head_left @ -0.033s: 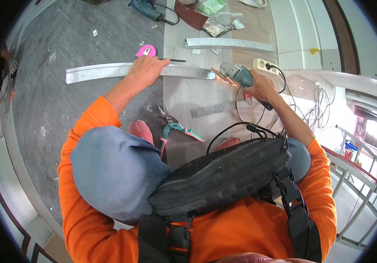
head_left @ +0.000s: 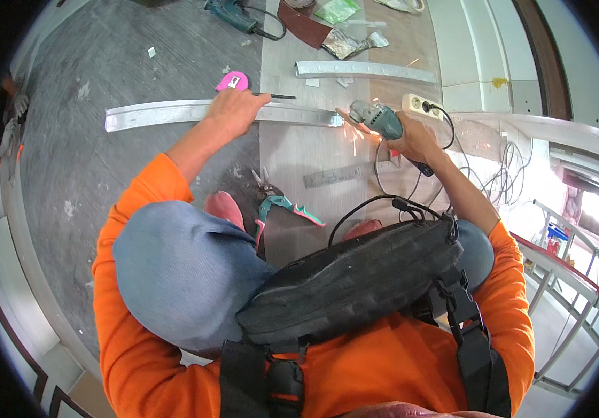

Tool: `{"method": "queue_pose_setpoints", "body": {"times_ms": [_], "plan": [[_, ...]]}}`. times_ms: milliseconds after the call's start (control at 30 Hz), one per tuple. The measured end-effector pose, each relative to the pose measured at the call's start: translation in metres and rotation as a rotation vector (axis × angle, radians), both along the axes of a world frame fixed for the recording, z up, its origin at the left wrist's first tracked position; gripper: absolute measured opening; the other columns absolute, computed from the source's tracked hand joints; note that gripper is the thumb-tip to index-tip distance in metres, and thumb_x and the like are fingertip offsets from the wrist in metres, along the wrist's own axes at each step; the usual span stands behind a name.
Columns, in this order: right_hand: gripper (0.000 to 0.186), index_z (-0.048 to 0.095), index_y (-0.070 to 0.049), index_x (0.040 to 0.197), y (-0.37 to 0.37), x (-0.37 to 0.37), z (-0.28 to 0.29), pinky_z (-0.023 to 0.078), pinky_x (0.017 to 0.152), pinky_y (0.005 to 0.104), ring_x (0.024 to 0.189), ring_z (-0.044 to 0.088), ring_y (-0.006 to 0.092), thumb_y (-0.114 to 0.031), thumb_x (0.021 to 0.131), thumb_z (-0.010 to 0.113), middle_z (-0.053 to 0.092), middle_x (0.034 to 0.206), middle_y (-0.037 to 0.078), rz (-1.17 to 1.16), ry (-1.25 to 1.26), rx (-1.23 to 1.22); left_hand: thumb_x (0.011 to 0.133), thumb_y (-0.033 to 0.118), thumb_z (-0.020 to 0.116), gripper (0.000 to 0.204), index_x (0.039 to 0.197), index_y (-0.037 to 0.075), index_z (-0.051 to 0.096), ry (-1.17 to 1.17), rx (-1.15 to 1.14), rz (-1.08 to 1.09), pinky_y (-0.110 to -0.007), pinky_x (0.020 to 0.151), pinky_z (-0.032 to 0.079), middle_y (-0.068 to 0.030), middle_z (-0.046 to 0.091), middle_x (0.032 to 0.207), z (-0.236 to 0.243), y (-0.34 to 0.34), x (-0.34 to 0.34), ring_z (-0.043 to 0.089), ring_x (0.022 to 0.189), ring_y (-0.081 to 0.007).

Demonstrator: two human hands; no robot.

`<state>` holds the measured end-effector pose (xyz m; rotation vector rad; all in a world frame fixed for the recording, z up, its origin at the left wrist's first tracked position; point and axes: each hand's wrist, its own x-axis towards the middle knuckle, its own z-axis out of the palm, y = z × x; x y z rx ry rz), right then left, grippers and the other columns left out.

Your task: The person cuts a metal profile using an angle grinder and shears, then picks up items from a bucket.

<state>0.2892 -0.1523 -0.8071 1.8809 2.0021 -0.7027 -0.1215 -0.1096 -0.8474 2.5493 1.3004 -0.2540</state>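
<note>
My left hand (head_left: 233, 111) is closed on a long silvery metal channel (head_left: 160, 114), pressing it near its middle. A thin dark stick (head_left: 283, 97), perhaps a pencil, juts from the same fingers. My right hand (head_left: 413, 139) grips a teal angle grinder (head_left: 385, 122), whose disc meets the channel's right end. Orange sparks (head_left: 359, 139) spray down and right from the contact. Just beyond my left hand sits a pink tape measure (head_left: 232, 81). Tin snips (head_left: 273, 200) with teal and pink handles lie open near my foot. A flat metal ruler (head_left: 338, 174) rests below the grinder.
Another channel piece (head_left: 362, 70) lies farther off, near a white socket block (head_left: 421, 106) with a plugged-in cord. Loose cables (head_left: 512, 171) coil at right, by a metal ladder (head_left: 571, 292). A teal power tool (head_left: 233, 17) is at the top. Another person's gloved hands (head_left: 10, 125) show far left.
The sparks at the channel's right end have grown brighter and spread wider. Both hands, the channel and the grinder hold practically the same places.
</note>
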Motion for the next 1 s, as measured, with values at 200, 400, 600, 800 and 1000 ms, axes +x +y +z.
{"method": "queue_pose_setpoints", "body": {"times_ms": [200, 400, 600, 800, 1000], "plan": [[0.072, 0.055, -0.008, 0.132, 0.001, 0.000, 0.003, 0.052, 0.092, 0.0469, 0.107, 0.068, 0.0400, -0.039, 0.071, 0.078, 0.071, 0.113, 0.022, -0.021, 0.005, -0.011, 0.075, 0.003, 0.073, 0.050, 0.122, 0.014, 0.059, 0.009, -0.021, -0.006, -0.047, 0.073, 0.055, -0.0151, 0.068, 0.091, -0.004, 0.004, 0.000, 0.070, 0.088, -0.0355], [0.074, 0.055, -0.007, 0.134, -0.003, 0.002, 0.012, 0.051, 0.093, 0.0474, 0.109, 0.067, 0.0414, -0.039, 0.071, 0.077, 0.070, 0.115, 0.025, -0.108, -0.007, 0.009, 0.074, 0.008, 0.077, 0.053, 0.123, 0.014, 0.058, -0.063, -0.035, 0.070, -0.049, 0.077, 0.054, -0.0161, 0.067, 0.097, -0.015, -0.006, -0.015, 0.068, 0.093, -0.0381], [0.081, 0.051, -0.003, 0.138, -0.005, 0.022, -0.002, 0.051, 0.094, 0.0486, 0.109, 0.066, 0.0433, -0.041, 0.072, 0.075, 0.068, 0.114, 0.030, -0.307, 0.089, 0.152, 0.082, 0.032, 0.077, 0.050, 0.125, 0.010, 0.061, -0.426, -0.173, 0.487, -0.041, 0.082, 0.055, -0.0209, 0.071, 0.104, 0.038, 0.005, -0.032, 0.070, 0.096, -0.0335], [0.082, 0.051, -0.005, 0.139, -0.004, 0.017, 0.002, 0.052, 0.092, 0.0502, 0.106, 0.067, 0.0459, -0.044, 0.071, 0.076, 0.069, 0.113, 0.030, -0.327, 0.090, 0.201, 0.086, 0.039, 0.076, 0.059, 0.124, -0.003, 0.059, -1.290, -0.090, 1.097, -0.040, 0.075, 0.052, -0.0132, 0.065, 0.102, 0.061, 0.037, -0.110, 0.064, 0.096, -0.0231], [0.071, 0.056, 0.000, 0.130, -0.007, 0.015, -0.007, 0.051, 0.090, 0.0436, 0.102, 0.068, 0.0395, -0.036, 0.073, 0.078, 0.069, 0.109, 0.027, -0.327, 0.204, 0.180, 0.091, 0.047, 0.074, 0.061, 0.124, 0.000, 0.053, -1.646, -0.455, 1.604, -0.046, 0.077, 0.064, -0.0187, 0.062, 0.113, -0.050, 0.008, -0.162, 0.068, 0.100, -0.0308]]}}
